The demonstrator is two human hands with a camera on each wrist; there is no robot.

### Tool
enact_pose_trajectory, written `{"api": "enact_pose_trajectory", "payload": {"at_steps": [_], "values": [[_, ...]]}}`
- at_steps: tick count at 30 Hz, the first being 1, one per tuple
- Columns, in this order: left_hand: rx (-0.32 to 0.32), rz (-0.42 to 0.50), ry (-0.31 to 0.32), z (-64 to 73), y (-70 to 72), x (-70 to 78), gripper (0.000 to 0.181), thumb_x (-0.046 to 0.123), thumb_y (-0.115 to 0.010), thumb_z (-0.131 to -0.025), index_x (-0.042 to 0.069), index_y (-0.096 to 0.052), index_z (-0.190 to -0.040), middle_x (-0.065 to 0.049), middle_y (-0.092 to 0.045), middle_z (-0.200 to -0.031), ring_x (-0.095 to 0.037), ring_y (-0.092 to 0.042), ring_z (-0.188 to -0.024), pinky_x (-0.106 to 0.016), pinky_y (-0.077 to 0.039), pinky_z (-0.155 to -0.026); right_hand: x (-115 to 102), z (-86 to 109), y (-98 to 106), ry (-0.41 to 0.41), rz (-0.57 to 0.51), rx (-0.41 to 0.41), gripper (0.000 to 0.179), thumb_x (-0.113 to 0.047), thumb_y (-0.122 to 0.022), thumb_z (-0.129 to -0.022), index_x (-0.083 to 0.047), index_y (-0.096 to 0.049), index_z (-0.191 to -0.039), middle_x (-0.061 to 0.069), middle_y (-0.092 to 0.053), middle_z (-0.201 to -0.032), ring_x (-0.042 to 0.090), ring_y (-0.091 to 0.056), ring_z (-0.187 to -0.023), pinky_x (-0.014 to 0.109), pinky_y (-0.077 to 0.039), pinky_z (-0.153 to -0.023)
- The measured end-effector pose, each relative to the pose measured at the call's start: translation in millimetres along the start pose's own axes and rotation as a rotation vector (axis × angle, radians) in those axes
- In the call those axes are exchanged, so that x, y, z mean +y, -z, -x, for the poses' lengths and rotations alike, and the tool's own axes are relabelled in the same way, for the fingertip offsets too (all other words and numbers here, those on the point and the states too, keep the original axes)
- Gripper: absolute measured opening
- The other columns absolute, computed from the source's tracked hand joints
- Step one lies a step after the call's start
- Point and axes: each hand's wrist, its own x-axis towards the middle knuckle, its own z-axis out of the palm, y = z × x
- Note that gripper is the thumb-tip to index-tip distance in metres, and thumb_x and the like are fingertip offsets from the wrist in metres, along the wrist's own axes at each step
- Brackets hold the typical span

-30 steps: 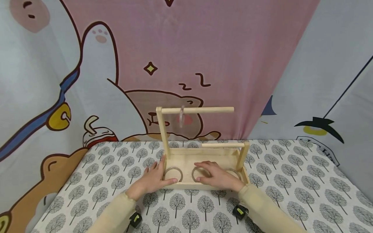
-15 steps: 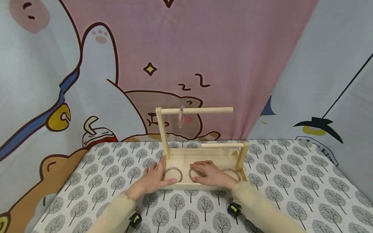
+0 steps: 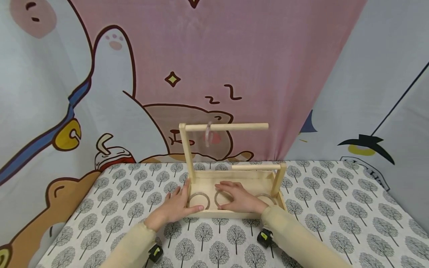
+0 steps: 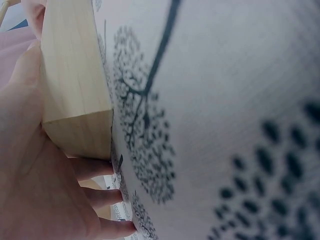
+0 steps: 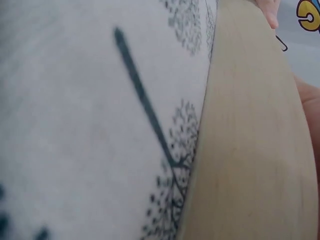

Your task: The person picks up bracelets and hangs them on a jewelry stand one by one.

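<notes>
Inside the wooden tray [image 3: 218, 214], the right hand [image 3: 242, 198], thumb and fingers apart over the middle ring [image 3: 216, 198], has slid left with it, apparently repositioning it nearer the left ring [image 3: 209, 203]; the left hand [image 3: 176, 206], fingers spread, rests against the tray's corner.

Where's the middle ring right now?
In the head view, the middle ring is in the wooden tray near its front wall, between the left ring and right ring, partly under the right hand.
</notes>
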Motion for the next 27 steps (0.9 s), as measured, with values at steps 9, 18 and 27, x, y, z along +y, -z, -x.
{"api": "enact_pose_trajectory", "payload": {"at_steps": [9,18,27], "values": [[0.001,-0.001,-0.005,-0.1,2.8,1.0,0.109,0.064,-0.058,-0.086,-0.005,-0.005,-0.152,-0.028,-0.035,-0.147,-0.052,-0.02,-0.136,-0.073,-0.014,-0.103,-0.6,-7.0,-3.7,0.031,0.001,0.044,0.084,-0.013,-0.085,-0.071,-0.001,-0.043,-0.143,0.019,-0.051,-0.132,0.037,-0.043,-0.121,0.054,-0.035,-0.103],[0.001,0.009,-0.001,0.1,0.6,-0.1,0.11,0.064,-0.058,-0.086,-0.006,-0.006,-0.152,-0.028,-0.036,-0.146,-0.052,-0.021,-0.136,-0.073,-0.015,-0.103,-0.1,-10.0,-8.3,0.039,-0.055,0.071,0.087,-0.014,-0.086,-0.068,0.0,-0.043,-0.142,0.014,-0.059,-0.12,0.03,-0.052,-0.113,0.049,-0.037,-0.103],[-0.002,0.005,-0.002,0.3,-0.1,-0.7,0.11,0.065,-0.057,-0.086,-0.005,-0.005,-0.152,-0.028,-0.036,-0.146,-0.052,-0.021,-0.136,-0.072,-0.014,-0.104,-3.1,-9.3,-5.5,-0.01,-0.189,0.108,0.091,-0.019,-0.085,-0.068,-0.001,-0.041,-0.145,0.014,-0.061,-0.122,0.031,-0.053,-0.115,0.052,-0.035,-0.105]]}}
